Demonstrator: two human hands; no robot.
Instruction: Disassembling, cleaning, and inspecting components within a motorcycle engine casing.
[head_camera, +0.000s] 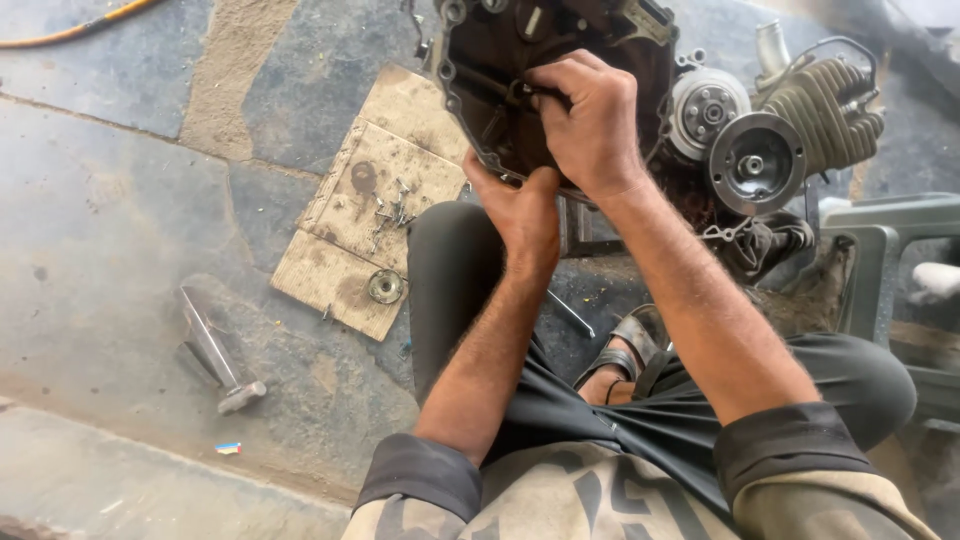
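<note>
A dark, greasy engine side cover (480, 70) is held up in front of a stripped small engine (760, 140). My left hand (520, 205) grips the cover's lower rim from below. Over the inner face of the cover, my right hand (590, 120) has its fingers curled on a small metal part inside it; what the fingertips pinch is hidden. The engine shows a finned cylinder (825, 115) and two round metal hubs at the right.
A worn cardboard sheet (340, 270) lies on the stone floor with several bolts (390, 215) and a round bearing-like ring (385, 287). A hammer (215, 350) lies left. A grey plastic chair (890, 250) stands right. My sandalled foot (620, 360) is below.
</note>
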